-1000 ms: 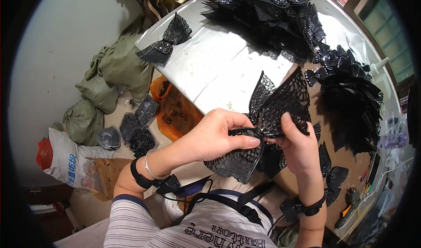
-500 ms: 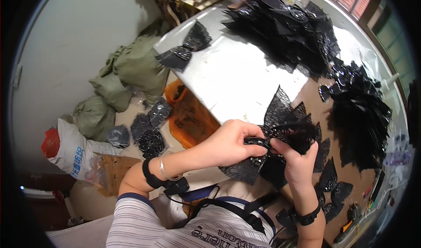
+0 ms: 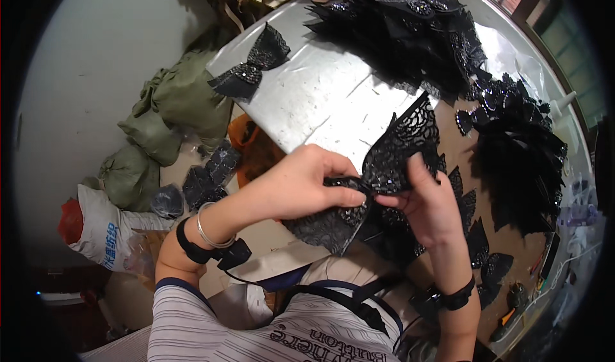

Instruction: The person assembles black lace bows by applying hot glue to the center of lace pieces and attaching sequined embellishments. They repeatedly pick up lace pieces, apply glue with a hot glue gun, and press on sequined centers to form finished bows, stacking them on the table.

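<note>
A black lace bow [image 3: 403, 138] with sparkling trim about its middle is held up in front of my body. Its second wing [image 3: 320, 229] spreads below my left hand [image 3: 314, 181], whose thumb and fingers pinch the bow just left of its centre. From the other side my right hand [image 3: 432, 205] grips it, fingertips at the centre and thumb raised against the upper wing. Other black lace pieces [image 3: 471, 199] lie under and beside my right hand, partly hidden by it.
A pile of black lace pieces [image 3: 403, 35] covers the table's far side. One bow [image 3: 253, 67] lies on the white sheet [image 3: 295, 99]. Another black stack [image 3: 522, 176] stands at right, above an orange-handled tool [image 3: 509, 317]. Green sacks [image 3: 192, 93] and an orange bag [image 3: 250, 151] are at left.
The bow has been opened out, so its upper wing now spreads upward. My right thumb has lifted from the centre onto that wing, and my left hand has shifted left and up.
</note>
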A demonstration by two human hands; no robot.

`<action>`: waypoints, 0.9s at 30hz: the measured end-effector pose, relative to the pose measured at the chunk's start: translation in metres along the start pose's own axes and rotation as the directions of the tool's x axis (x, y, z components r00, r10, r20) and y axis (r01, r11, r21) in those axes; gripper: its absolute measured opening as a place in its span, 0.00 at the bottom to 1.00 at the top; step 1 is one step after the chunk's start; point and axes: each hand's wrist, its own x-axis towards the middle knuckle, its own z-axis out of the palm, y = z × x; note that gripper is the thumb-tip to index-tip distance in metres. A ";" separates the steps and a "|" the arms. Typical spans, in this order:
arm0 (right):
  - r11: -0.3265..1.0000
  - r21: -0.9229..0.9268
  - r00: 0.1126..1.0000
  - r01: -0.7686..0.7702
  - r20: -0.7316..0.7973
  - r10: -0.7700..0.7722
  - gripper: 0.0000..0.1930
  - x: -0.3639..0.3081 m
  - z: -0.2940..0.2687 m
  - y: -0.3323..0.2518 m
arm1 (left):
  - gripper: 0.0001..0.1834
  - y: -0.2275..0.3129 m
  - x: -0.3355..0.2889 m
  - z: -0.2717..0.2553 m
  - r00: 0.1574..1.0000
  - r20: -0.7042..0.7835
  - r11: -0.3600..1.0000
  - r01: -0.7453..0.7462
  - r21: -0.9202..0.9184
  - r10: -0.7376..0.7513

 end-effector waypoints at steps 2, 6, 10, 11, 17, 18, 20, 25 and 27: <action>1.000 0.014 0.998 -0.011 0.063 0.010 0.27 -0.001 -0.009 -0.007 | 0.15 0.010 -0.001 -0.002 0.997 0.049 0.996 0.068 -0.063 -0.065; 0.999 0.032 0.998 0.025 0.064 -0.027 0.24 -0.003 -0.008 -0.013 | 0.15 0.006 0.000 0.004 0.999 0.034 0.994 -0.015 -0.105 0.019; 0.991 -0.122 0.995 0.048 -0.075 -0.058 0.10 -0.006 0.007 -0.009 | 0.17 0.003 0.003 0.009 0.996 0.053 0.995 -0.063 -0.079 0.067; 0.988 -0.142 0.994 0.056 -0.081 -0.068 0.10 -0.005 0.007 -0.008 | 0.17 0.003 0.004 0.010 0.995 0.064 0.994 -0.067 -0.084 0.073; 0.981 -0.173 0.993 0.089 -0.064 -0.102 0.09 0.003 0.001 0.006 | 0.18 -0.015 0.005 0.010 0.994 -0.003 0.994 -0.107 0.011 0.107; 0.975 -0.201 0.988 0.092 -0.103 -0.115 0.08 0.002 0.006 0.006 | 0.17 -0.013 0.007 0.006 0.992 -0.010 0.980 -0.121 0.158 0.124; 0.960 -0.259 0.987 0.103 -0.091 -0.131 0.17 0.004 -0.001 0.010 | 0.18 -0.011 0.016 -0.022 0.985 -0.117 0.955 -0.091 0.282 0.129; 0.923 -0.359 0.987 0.136 -0.036 -0.159 0.22 -0.019 -0.016 -0.005 | 0.23 -0.045 0.056 -0.161 0.819 -0.512 0.766 0.151 0.625 0.257; 0.913 -0.387 0.987 0.127 -0.042 -0.155 0.20 -0.029 -0.023 -0.005 | 0.23 -0.074 0.065 -0.211 0.767 -0.600 0.751 0.255 0.609 0.227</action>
